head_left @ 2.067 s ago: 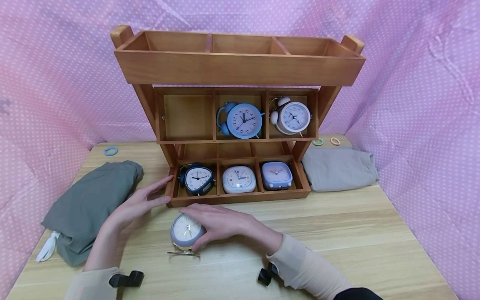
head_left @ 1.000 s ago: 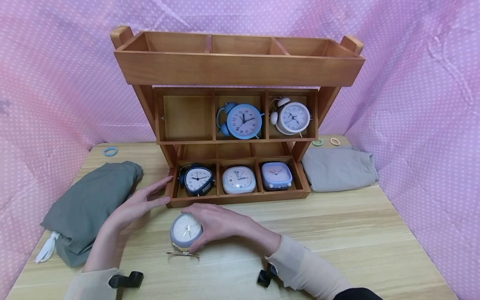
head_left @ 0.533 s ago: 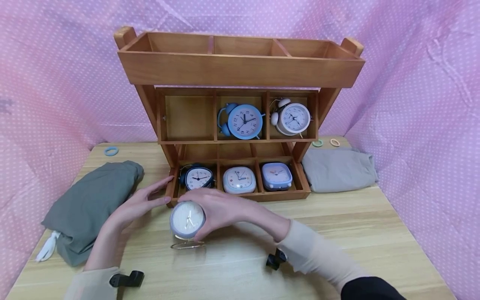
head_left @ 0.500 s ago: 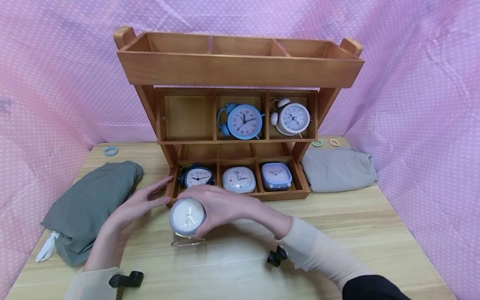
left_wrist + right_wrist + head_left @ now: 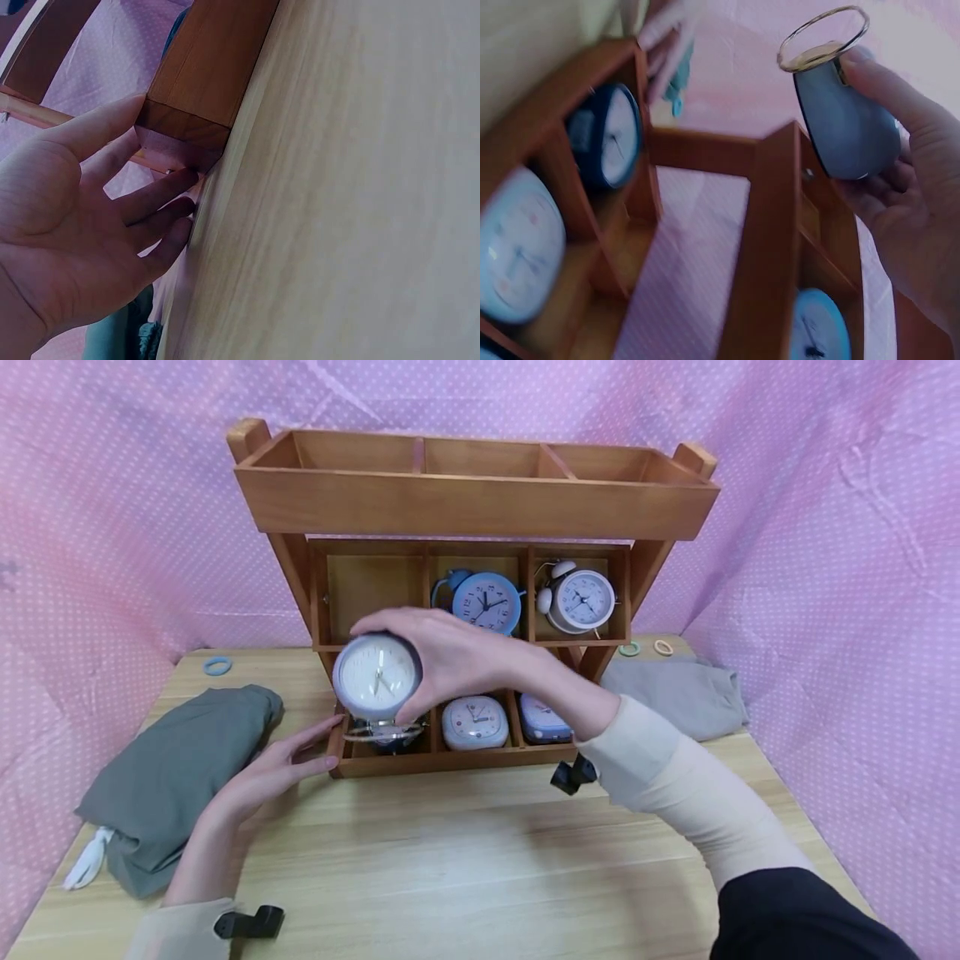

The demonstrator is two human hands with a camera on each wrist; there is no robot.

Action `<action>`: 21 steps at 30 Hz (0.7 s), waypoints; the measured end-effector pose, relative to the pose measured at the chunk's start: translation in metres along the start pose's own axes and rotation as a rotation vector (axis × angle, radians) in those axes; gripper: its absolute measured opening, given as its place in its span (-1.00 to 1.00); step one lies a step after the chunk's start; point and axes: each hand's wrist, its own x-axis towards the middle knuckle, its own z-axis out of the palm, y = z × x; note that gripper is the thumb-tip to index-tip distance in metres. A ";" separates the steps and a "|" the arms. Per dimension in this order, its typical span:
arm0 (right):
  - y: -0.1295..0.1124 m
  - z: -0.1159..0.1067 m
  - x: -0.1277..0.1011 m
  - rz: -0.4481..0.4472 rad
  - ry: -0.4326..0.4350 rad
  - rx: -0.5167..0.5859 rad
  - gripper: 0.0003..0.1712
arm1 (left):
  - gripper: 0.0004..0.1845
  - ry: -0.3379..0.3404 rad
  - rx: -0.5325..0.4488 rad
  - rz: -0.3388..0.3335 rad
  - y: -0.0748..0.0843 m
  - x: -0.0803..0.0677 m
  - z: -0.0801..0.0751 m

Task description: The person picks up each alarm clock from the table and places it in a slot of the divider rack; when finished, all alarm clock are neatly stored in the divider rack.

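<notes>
- Pale grey round clock [image 5: 377,677] with a white face, gripped from its right side in the right hand [image 5: 450,656], fingers over the top and thumb beneath; lifted clear of the surface [image 5: 480,852], in front of the left end of the wooden rack [image 5: 472,502], level with the gap between middle and bottom tiers.
- Thin wire ring stand [image 5: 372,732] hanging under that clock; seen in the right wrist view as a gold loop [image 5: 823,37] on the clock's blue-grey back [image 5: 847,124], fingers [image 5: 911,131] wrapped round the body.
- Left hand [image 5: 273,768] flat and relaxed, grasping nothing, fingertips against the left front corner of the bottom tray [image 5: 450,762]; in the left wrist view, fingers [image 5: 154,199] spread against that wooden corner [image 5: 202,90].
- Middle tier: left compartment empty, blue twin-bell clock [image 5: 486,602] in the centre, white twin-bell clock [image 5: 579,600] on the right.
- Bottom tray: dark clock [image 5: 607,146] on the left, mostly hidden behind the held clock in the head view; white square clock [image 5: 475,722] in the centre; pale blue square clock [image 5: 542,720] on the right, partly behind the right forearm.
- Dark green folded cloth [image 5: 168,777] left of the rack, grey folded cloth [image 5: 678,693] right of it.
- Small blue ring [image 5: 217,666] at far left; green ring [image 5: 629,649] and cream ring [image 5: 663,647] behind the grey cloth.
</notes>
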 end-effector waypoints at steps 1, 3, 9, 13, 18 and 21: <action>0.002 -0.006 0.003 -0.005 0.010 0.006 0.18 | -0.19 0.000 0.004 0.000 0.000 0.000 0.000; 0.005 -0.015 0.008 -0.011 0.025 0.018 0.15 | -0.19 -0.001 0.011 -0.004 -0.001 0.000 0.000; 0.017 -0.030 0.024 -0.015 0.063 0.029 0.12 | -0.19 -0.003 0.011 -0.009 -0.002 0.001 0.001; 0.026 -0.037 0.032 0.009 0.095 0.049 0.12 | -0.20 -0.003 0.014 -0.007 -0.002 0.001 0.001; 0.034 -0.043 0.041 0.064 0.111 0.021 0.14 | -0.20 0.003 0.019 0.000 -0.002 0.000 0.000; 0.037 -0.044 0.044 0.107 0.112 -0.006 0.14 | -0.20 -0.001 0.015 -0.003 -0.001 0.000 0.000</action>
